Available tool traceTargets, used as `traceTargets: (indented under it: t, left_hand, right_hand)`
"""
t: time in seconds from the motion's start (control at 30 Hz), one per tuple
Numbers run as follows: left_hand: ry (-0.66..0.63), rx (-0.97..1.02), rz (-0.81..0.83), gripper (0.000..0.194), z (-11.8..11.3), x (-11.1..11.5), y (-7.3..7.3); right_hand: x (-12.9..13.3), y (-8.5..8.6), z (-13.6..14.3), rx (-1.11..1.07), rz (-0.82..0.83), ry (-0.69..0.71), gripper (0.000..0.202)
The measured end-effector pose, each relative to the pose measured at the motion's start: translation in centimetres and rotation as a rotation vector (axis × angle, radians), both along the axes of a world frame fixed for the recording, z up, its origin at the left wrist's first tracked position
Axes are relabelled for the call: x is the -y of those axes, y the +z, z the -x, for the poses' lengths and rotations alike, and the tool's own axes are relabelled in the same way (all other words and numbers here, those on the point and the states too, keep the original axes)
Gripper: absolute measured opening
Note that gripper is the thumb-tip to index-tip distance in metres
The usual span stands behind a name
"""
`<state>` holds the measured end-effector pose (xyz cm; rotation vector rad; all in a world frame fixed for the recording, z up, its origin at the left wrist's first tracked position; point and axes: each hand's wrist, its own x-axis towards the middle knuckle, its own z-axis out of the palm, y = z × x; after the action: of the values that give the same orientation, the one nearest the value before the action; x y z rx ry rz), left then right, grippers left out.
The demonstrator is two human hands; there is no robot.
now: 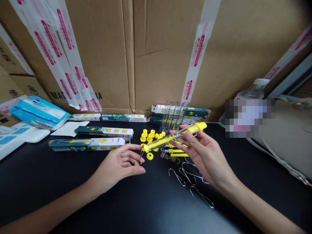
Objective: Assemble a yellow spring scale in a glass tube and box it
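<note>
A clear-tubed spring scale (159,142) with yellow ends is held at a slant between my hands. My right hand (207,152) grips it near its upper yellow cap (198,127), where a wire hook lies along the tube. At the lower end, the fingertips of my left hand (119,162) touch the yellow tip and a small metal hook (140,157). Beneath the scale sit several yellow plastic caps (149,156). Yellow rods (179,155) and small springs lie partly behind my right hand. Several loose wire hooks (177,177) rest on the black table nearer to me.
Clear tubes (174,115) stand upright behind the parts. Printed cartons (87,144) lie to the left, with more along the cardboard wall (161,58). A blue packet (40,112) sits far left. A plastic bottle (259,87) and a beige bag (287,136) are on the right.
</note>
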<state>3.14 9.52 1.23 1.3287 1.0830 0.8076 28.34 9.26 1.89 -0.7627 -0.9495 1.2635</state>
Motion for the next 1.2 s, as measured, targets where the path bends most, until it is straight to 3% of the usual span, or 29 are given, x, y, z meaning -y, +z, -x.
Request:
traceTargets:
  t: [0.3,0.7,0.97,1.2]
  left_hand:
    - [-0.043,-0.106,-0.067,0.029,0.1,0.2,-0.7]
    - [-0.080,-0.157,-0.130,0.021,0.0,0.1,0.0]
    - [-0.070,-0.156,-0.090,0.017,0.0,0.1,0.1]
    - [-0.046,-0.158,-0.074,0.019,0.0,0.0,0.7]
  right_hand:
    - [-0.1,0.5,-0.4,0.029,-0.047,-0.080,0.023]
    - [-0.8,1.4,-2.4,0.038,-0.028,-0.119,0.028]
    - [-0.5,1.3,-2.0,0.039,-0.015,-0.089,0.028]
    - [-1.0,2.0,-3.2,0.044,-0.032,-0.155,0.016]
